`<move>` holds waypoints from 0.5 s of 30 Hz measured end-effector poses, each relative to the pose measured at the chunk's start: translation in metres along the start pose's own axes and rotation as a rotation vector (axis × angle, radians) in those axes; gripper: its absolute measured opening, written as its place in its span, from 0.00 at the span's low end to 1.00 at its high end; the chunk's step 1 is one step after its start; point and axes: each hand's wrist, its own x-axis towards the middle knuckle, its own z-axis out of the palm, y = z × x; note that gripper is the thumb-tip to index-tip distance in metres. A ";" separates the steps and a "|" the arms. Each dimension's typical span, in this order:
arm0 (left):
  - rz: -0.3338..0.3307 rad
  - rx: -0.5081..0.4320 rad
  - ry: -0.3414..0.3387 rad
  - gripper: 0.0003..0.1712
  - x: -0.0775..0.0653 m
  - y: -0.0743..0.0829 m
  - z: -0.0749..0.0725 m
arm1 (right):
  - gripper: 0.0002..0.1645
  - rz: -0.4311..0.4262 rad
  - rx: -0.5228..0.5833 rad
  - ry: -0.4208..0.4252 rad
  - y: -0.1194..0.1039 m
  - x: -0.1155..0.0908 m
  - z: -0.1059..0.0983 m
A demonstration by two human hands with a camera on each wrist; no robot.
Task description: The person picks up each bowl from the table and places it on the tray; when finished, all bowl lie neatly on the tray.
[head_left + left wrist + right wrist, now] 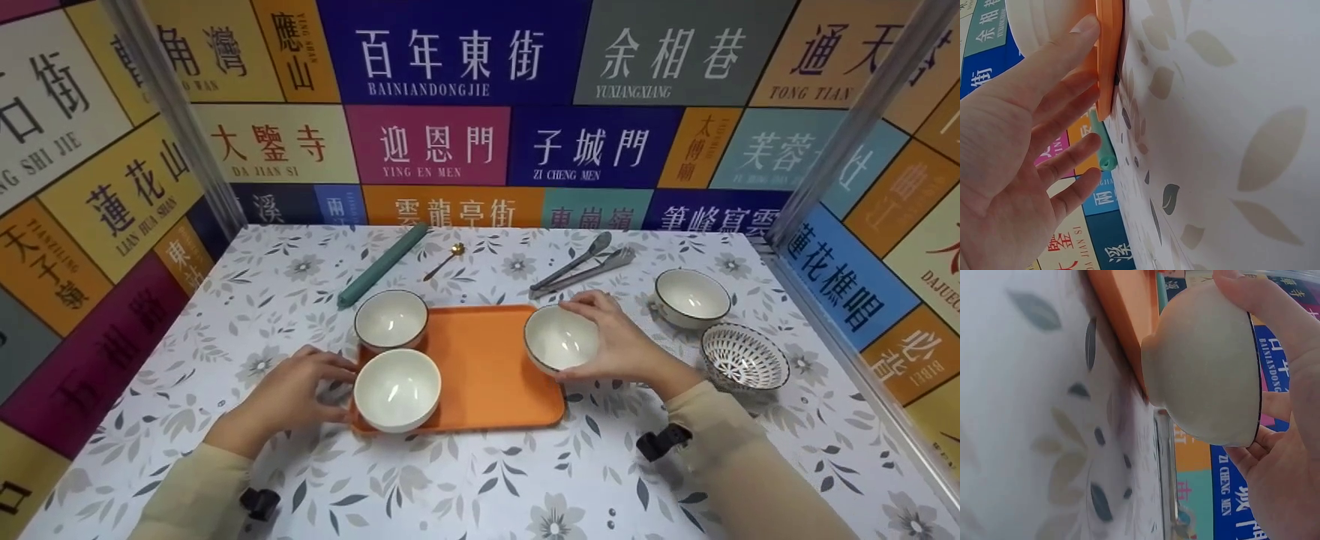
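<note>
My right hand point(619, 345) grips a white bowl with a dark rim point(555, 341) at its edge, thumb on the near side and fingers on the far side. In the head view this bowl is over the right end of an orange tray point(487, 375); its base shows close to the tray in the right wrist view. My left hand point(304, 390) is at the tray's left edge, fingers loosely extended, beside a cream bowl point(397, 394). Its thumb point(1081, 36) appears to touch the tray's edge or that bowl. Behind the cream bowl, a dark-rimmed bowl point(391, 322) sits on the tray.
To the right stand another dark-rimmed bowl point(691, 296) and a patterned bowl point(744, 358). Behind the tray lie a green stick-shaped thing point(382, 266), a small gold spoon point(446, 260) and grey tongs point(581, 266). Printed panels point(427, 142) wall the table's back and sides.
</note>
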 end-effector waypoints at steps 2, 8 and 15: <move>-0.005 -0.007 -0.003 0.29 0.000 0.000 0.001 | 0.69 0.002 0.010 -0.010 -0.006 0.005 0.005; 0.000 -0.008 0.002 0.28 -0.001 -0.001 0.001 | 0.69 -0.011 0.021 -0.052 -0.024 0.018 0.023; 0.010 -0.011 0.010 0.28 -0.001 0.000 0.002 | 0.68 -0.060 0.018 -0.100 -0.040 0.035 0.046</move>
